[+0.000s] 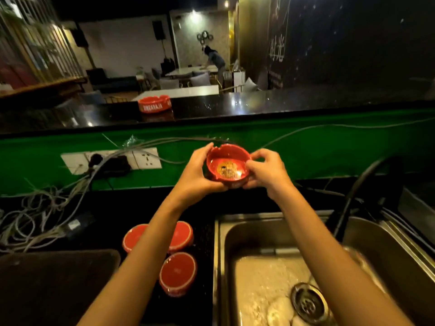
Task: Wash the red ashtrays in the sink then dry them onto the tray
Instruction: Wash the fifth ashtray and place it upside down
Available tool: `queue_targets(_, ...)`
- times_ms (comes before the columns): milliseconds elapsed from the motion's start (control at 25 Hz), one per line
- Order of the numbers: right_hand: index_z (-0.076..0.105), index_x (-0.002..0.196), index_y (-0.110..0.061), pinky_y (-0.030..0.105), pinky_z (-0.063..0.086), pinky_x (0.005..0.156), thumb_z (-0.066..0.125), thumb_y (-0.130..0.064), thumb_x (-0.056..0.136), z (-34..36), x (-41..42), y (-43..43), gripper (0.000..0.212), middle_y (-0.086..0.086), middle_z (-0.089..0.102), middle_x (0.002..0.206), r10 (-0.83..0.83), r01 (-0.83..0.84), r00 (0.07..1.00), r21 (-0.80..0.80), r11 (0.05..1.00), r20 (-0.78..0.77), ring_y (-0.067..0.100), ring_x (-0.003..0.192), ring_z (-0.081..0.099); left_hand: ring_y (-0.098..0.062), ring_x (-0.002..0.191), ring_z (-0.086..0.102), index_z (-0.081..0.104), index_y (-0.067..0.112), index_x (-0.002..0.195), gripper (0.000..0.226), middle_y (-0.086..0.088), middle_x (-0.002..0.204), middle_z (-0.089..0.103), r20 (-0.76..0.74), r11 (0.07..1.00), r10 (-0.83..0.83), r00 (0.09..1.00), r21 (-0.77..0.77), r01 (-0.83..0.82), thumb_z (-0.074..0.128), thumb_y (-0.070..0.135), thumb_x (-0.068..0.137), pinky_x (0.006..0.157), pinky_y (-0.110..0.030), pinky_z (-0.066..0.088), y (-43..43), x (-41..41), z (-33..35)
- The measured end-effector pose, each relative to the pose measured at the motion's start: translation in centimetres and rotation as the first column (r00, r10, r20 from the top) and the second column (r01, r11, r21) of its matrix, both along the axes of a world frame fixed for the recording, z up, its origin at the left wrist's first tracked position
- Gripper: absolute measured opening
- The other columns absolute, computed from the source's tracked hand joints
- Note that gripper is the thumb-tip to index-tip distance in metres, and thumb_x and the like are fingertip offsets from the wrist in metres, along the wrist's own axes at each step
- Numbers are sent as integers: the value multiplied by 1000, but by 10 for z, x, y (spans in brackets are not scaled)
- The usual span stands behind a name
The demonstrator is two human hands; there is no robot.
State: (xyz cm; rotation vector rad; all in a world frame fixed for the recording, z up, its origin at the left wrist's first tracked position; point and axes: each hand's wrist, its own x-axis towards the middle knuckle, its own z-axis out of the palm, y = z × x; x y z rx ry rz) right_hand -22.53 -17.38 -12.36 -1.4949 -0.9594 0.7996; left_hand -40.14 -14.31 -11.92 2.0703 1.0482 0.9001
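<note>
Left hand (196,171) and right hand (267,171) both grip ashtray (227,164), 12 o'clock | tilted, likely for inspection | sink (388,267), 5 o'clock

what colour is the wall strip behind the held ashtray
Green, clearest in the head view, behind the red ashtray.

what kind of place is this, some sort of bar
Probably behind the counter of a bar or café: a steel sink, a raised dark bar top carrying a branded red ashtray, and dining tables beyond it.
</note>
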Motion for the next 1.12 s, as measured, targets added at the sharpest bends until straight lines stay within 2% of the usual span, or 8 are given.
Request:
queue_targets(160, 55, 78, -13, 23, 45, 34, 54, 8, 81, -92, 18, -61, 21, 11, 55, 66, -21, -1, 989, -151, 989, -148, 6, 36, 53, -13, 125, 48, 44, 21, 139, 70, 0, 135, 48, 160, 935, -58, 985, -337, 109, 76, 16, 77, 103, -33, 44, -50, 10, -79)
queue_targets(280, 55, 86, -7, 29, 51, 38, 53, 9, 82, -144, 38, -98, 17, 13, 57, 73, -34, -6, 986, -240, 971, -163, 7, 38, 56, -24, 112, 58, 54, 19, 127, 44, -9, 116, 59, 228, 844, 9, 974, -524, 115, 62, 2, 86, 94, -41, 52, -77, 36, -122)
queue_targets(400, 55, 92, -8, 32, 54, 44, 55, 6, 83, -178, 60, -124, 17, 19, 62, 86, -50, -18, 978, -328, 944, -200, 19, 49, 63, -22, 103, 58, 56, 19, 121, 44, -6, 107, 58, 167, 779, 73, 983, -625, 48, 56, -7, 86, 86, -39, 55, -95, 64, -154)
queue_targets(600, 54, 92, -10, 35, 53, 46, 57, 9, 78, -208, 92, -147, 24, 17, 64, 95, -139, 14, 953, -421, 907, -269, 32, 71, 66, -20, 86, 61, 62, 16, 111, 43, -11, 109, 61, 69, 661, 172, 983, -748, -63, 53, -13, 80, 66, -34, 56, -111, 109, -195)
queue_targets(720, 51, 85, -16, 34, 49, 46, 58, 4, 82, -222, 112, -158, 22, 13, 64, 82, -149, 20, 960, -473, 881, -238, 27, 60, 64, -24, 78, 63, 63, 18, 115, 42, -16, 109, 64, 37, 581, 213, 976, -808, -96, 53, -7, 83, 62, -33, 55, -122, 130, -217)
queue_targets(840, 52, 93, -13, 25, 46, 37, 60, -1, 84, -228, 128, -166, 17, 12, 64, 75, -120, -22, 966, -530, 848, -231, 20, 45, 61, -25, 72, 62, 59, 17, 123, 40, -15, 98, 63, 20, 495, 227, 974, -864, -98, 48, -3, 90, 58, -34, 55, -133, 142, -228)
queue_targets(1040, 55, 95, -10, 27, 48, 36, 60, 0, 82, -237, 149, -173, 18, 14, 63, 74, -130, -33, 963, -580, 814, -236, 20, 43, 60, -24, 68, 61, 58, 11, 126, 39, -11, 87, 62, 3, 355, 315, 949, -928, -114, 42, -5, 94, 48, -31, 56, -150, 161, -241)
queue_targets(1120, 57, 97, -10, 28, 48, 41, 62, 1, 79, -240, 158, -175, 21, 16, 63, 80, -105, -34, 972, -569, 821, -210, 24, 52, 59, -24, 68, 62, 58, 11, 126, 43, -10, 87, 63, 13, 338, 333, 943, -935, -106, 40, -9, 92, 53, -34, 56, -155, 171, -247)
